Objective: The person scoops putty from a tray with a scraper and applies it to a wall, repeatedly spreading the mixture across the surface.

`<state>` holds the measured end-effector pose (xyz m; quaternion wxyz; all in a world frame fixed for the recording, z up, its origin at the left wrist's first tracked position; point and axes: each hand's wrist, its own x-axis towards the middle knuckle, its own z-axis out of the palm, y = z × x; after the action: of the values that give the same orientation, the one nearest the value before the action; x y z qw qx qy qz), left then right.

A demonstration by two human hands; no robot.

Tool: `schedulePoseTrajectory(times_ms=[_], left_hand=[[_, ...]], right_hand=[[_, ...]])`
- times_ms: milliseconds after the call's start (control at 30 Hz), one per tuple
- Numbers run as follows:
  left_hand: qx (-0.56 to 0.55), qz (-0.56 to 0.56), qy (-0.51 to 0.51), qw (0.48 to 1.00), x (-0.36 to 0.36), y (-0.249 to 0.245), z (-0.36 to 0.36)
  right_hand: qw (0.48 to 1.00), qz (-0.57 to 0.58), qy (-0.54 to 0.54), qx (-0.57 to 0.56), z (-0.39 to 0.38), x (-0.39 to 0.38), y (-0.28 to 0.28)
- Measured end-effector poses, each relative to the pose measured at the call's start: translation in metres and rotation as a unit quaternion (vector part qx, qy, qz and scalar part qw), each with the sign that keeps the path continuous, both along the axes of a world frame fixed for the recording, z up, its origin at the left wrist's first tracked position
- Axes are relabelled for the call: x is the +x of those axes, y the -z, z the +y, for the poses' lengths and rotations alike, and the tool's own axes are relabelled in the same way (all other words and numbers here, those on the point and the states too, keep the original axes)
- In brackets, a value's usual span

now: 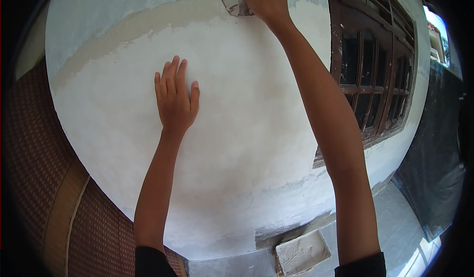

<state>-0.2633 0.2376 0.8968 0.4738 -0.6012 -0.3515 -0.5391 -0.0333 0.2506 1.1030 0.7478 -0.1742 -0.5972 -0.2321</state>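
Scraper sits in the grip of the right hand at the wall, left hand spread lower.

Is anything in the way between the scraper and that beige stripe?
Nothing that I can see. The right hand holds the scraper right at the end of the beige stripe, and the left hand is lower on the wall.

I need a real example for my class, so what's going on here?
A person's right hand holds a flat, reddish, paste-smeared scraper high on a patchy white wall, with a beige band stretching leftward from it. The empty left hand, fingers up, lies against or just off the wall, lower down. Below, on the grey floor, sits a rectangular container of off-white paste.
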Motion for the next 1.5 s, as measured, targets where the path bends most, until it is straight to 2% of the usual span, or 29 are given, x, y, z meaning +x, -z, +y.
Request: schedulePoseTrajectory(times_ms=[67,133,233,300,367,400,433,500,567,633,667,733,767,833,900,933,967,1033,1100,1167,1233,1267,1300,1400,1433,1500], left_hand=[[-0.008,0.006,0.008,1.0,-0.001,-0.001,0.001],[-0.004,0.001,0.005,1.0,0.001,0.0,0.0],[0.014,-0.011,-0.009,1.0,0.005,-0.001,-0.001],[0.006,-0.008,-0.005,1.0,0.004,0.0,0.001],[-0.005,-0.002,0.0,1.0,0.002,0.001,0.002],[-0.005,0.001,-0.003,1.0,0.001,0.0,0.0],[-0.005,0.004,-0.006,1.0,0.001,0.0,0.0],[-0.006,0.007,-0.005,1.0,0.001,0.001,0.0],[-0.001,0.003,-0.007,1.0,0.001,0.0,0.001],[-0.001,-0.005,-0.002,1.0,0.003,0.0,0.001],[0.001,-0.005,-0.002,1.0,0.003,0.0,0.001],[0.004,-0.003,-0.004,1.0,0.003,0.0,0.001],[0.003,-0.001,-0.003,1.0,0.004,0.0,0.001],[-0.004,0.004,-0.003,1.0,0.001,0.0,-0.001],[-0.003,0.003,-0.004,1.0,0.003,0.0,-0.002],[-0.002,0.0,-0.004,1.0,0.003,0.0,-0.002],[0.0,-0.002,-0.005,1.0,0.003,-0.001,-0.002],[-0.001,-0.002,-0.009,1.0,0.004,0.0,-0.002],[-0.001,0.001,-0.007,1.0,0.003,0.0,0.0],[0.001,0.007,-0.007,1.0,0.003,0.0,-0.001],[-0.002,0.004,-0.006,1.0,0.003,0.0,-0.002],[-0.001,0.003,-0.006,1.0,0.003,0.0,-0.002],[-0.001,0.001,-0.007,1.0,0.003,0.0,-0.002],[-0.001,-0.001,-0.008,1.0,0.003,-0.001,-0.001],[-0.004,0.001,-0.011,1.0,0.003,0.0,-0.001],[-0.005,0.005,-0.008,1.0,0.004,0.0,-0.002]], right_hand=[[0.999,0.037,0.028,-0.028,0.006,0.012,0.001],[0.987,0.095,0.039,-0.127,-0.004,0.051,0.002],[0.972,0.199,-0.045,-0.113,0.001,0.087,0.001],[0.98,0.145,-0.102,-0.089,0.006,0.083,0.002],[0.991,0.102,0.002,-0.088,-0.007,0.055,0.008],[0.997,0.07,-0.013,-0.042,-0.004,0.043,0.014],[0.996,0.071,-0.013,-0.043,-0.001,0.049,0.014],[0.985,0.115,0.062,-0.109,0.0,0.066,0.011],[0.977,0.175,0.03,-0.121,-0.005,0.091,0.008],[0.967,0.181,-0.126,-0.127,-0.005,0.101,0.006],[0.967,0.18,-0.126,-0.125,-0.001,0.099,0.006],[0.995,0.049,-0.054,-0.069,0.006,0.088,0.01],[0.997,0.017,0.048,-0.054,0.001,0.08,0.015],[0.989,0.084,0.068,-0.098,-0.001,0.088,0.012],[0.976,0.17,0.004,-0.132,-0.004,0.108,0.011],[0.988,0.155,0.0,-0.023,0.024,0.135,0.006],[0.988,0.153,0.0,-0.021,0.022,0.131,0.003],[0.985,0.131,-0.111,-0.026,0.019,0.122,0.003],[0.998,0.028,-0.02,-0.056,0.005,0.097,0.01],[0.994,0.036,0.076,-0.076,0.005,0.098,0.009],[0.986,0.112,0.06,-0.108,0.003,0.118,0.004],[0.986,0.148,0.073,-0.033,0.009,0.127,0.002],[0.986,0.146,0.072,-0.032,0.019,0.132,0.0],[0.992,0.091,-0.062,-0.067,0.012,0.116,0.006],[0.996,0.046,-0.038,-0.072,0.015,0.111,0.007],[0.991,0.084,0.043,-0.093,0.015,0.11,0.01]])
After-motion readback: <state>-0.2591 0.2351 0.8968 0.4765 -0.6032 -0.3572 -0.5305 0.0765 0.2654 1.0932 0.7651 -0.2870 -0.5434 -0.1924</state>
